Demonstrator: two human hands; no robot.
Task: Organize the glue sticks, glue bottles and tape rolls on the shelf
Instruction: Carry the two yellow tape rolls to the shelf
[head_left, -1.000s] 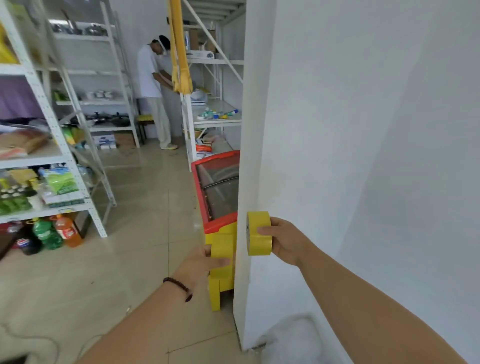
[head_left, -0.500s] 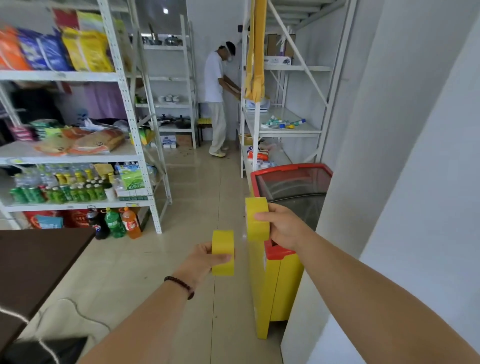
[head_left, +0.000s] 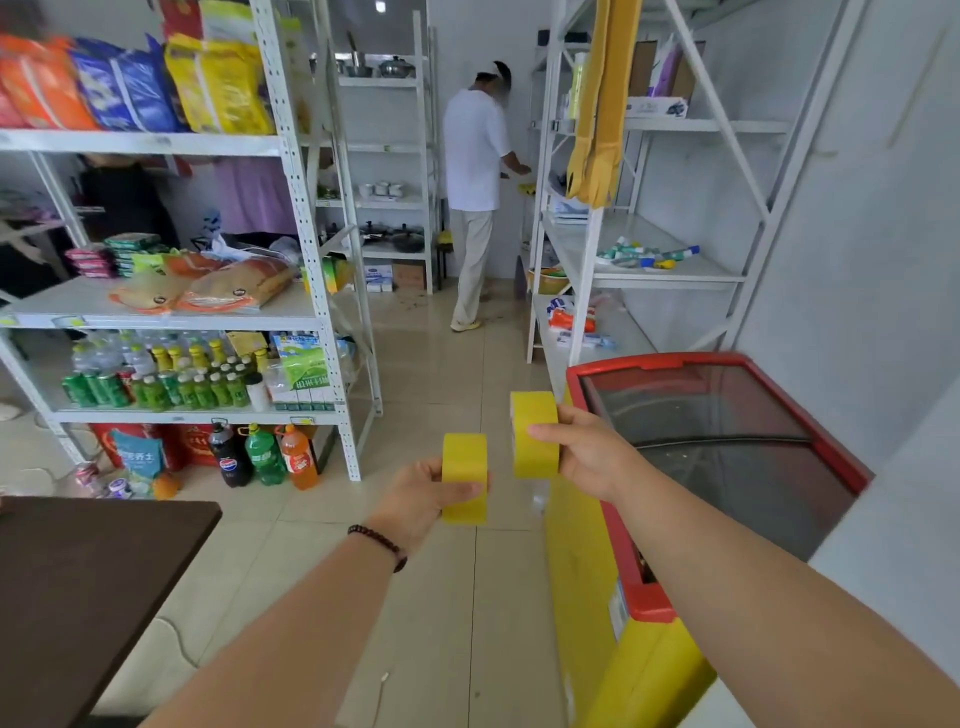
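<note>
My left hand (head_left: 421, 496) grips a yellow tape roll (head_left: 464, 475) held on edge above the tiled floor. My right hand (head_left: 584, 449) grips a second yellow tape roll (head_left: 535, 434), a little higher and to the right. Both arms reach forward side by side. Far ahead on the right stands a white shelf (head_left: 670, 275) with several glue bottles and sticks (head_left: 641, 255) lying on its middle board. Its lower board holds a few small packages.
A red-and-yellow chest freezer (head_left: 727, 441) with a glass lid stands close on my right. A dark table (head_left: 78, 582) is at the lower left. White racks (head_left: 311, 291) with drinks and snacks line the left. A person in white (head_left: 475, 197) stands in the aisle by the far shelf.
The view has swung left, away from the white wall and into the aisle. Both hands keep their tape rolls and have risen slightly, now over the floor beside the freezer.
</note>
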